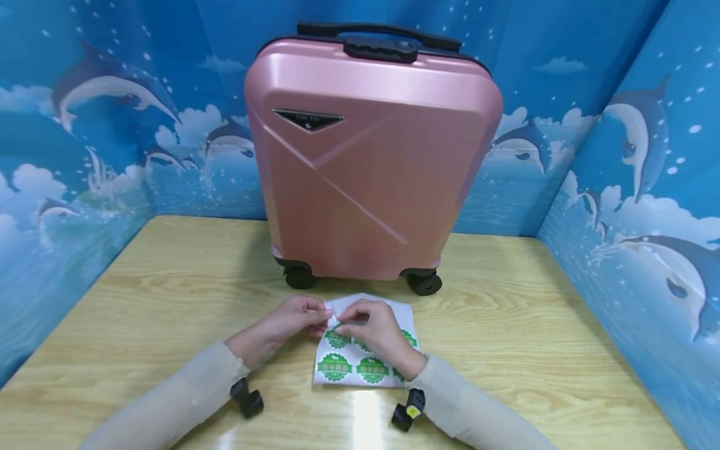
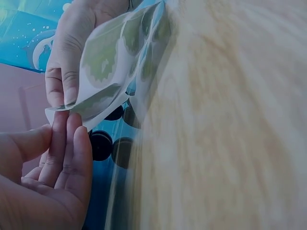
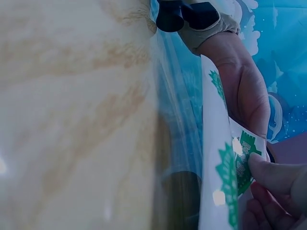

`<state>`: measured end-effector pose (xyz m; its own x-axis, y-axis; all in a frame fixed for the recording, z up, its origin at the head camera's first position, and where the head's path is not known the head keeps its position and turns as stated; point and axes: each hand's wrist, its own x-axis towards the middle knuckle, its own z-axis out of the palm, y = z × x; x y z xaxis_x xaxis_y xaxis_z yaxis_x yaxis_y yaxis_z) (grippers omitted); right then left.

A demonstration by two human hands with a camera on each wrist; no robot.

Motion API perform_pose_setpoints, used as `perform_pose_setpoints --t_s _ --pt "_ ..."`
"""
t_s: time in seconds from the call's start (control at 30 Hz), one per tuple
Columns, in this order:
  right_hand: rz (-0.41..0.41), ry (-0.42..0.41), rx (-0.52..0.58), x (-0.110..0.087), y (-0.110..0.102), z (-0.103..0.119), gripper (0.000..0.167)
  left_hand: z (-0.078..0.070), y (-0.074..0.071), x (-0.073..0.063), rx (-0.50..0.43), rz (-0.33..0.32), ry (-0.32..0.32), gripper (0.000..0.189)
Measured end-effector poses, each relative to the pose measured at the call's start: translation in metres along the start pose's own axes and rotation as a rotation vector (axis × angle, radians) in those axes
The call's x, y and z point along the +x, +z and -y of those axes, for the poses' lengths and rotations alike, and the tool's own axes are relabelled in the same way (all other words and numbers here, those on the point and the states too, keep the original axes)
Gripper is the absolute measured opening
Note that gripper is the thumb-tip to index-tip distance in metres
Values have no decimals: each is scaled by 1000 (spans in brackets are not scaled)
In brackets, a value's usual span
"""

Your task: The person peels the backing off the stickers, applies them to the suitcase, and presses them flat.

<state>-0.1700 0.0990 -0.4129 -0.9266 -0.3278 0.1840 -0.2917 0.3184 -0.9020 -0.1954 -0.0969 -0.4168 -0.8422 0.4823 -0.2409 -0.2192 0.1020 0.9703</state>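
A white sheet of stickers [image 1: 400, 310] with round, jagged-edged green stickers [image 1: 334, 367] lies in front of the suitcase, its upper-left part raised and bent. My left hand [image 1: 295, 319] pinches the sheet's upper-left edge. Close beside it, my right hand [image 1: 375, 326] pinches the same corner area between thumb and fingers. In the left wrist view, both hands' fingertips meet at the lifted corner [image 2: 55, 111]. From the right wrist, my right thumb [image 3: 273, 173] shows pressed on a green sticker [image 3: 243, 158]. Part of the sticker rows is hidden under my right hand.
A pink hard-shell suitcase [image 1: 371, 169] stands upright on black wheels [image 1: 424, 283] just behind the sheet, its black handle [image 1: 377, 29] on top. The wood-grain table [image 1: 540, 350] is bordered by blue dolphin-print curtains [image 1: 185, 50] at the back and sides.
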Motion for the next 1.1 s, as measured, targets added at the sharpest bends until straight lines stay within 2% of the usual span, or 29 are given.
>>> perform_pose_setpoints --t_s 0.13,0.3,0.43,0.77,0.9,1.1 --pt "-7 7 -31 1 -1 0 10 0 0 0 -10 -2 4 14" --pt "-15 12 -53 2 -1 0 11 0 -1 -3 -24 24 40 5" --pt "-26 24 -52 1 -1 3 12 -2 -2 -6 -20 37 49 12" --pt "-25 37 -83 -6 -7 44 10 -2 -2 -6 -94 19 11 18" --pt "-28 34 -84 -5 -7 41 10 -2 -2 -6 -105 28 9 17" --pt "-36 38 -68 0 -4 9 11 -3 -3 -6 -97 30 -7 15"
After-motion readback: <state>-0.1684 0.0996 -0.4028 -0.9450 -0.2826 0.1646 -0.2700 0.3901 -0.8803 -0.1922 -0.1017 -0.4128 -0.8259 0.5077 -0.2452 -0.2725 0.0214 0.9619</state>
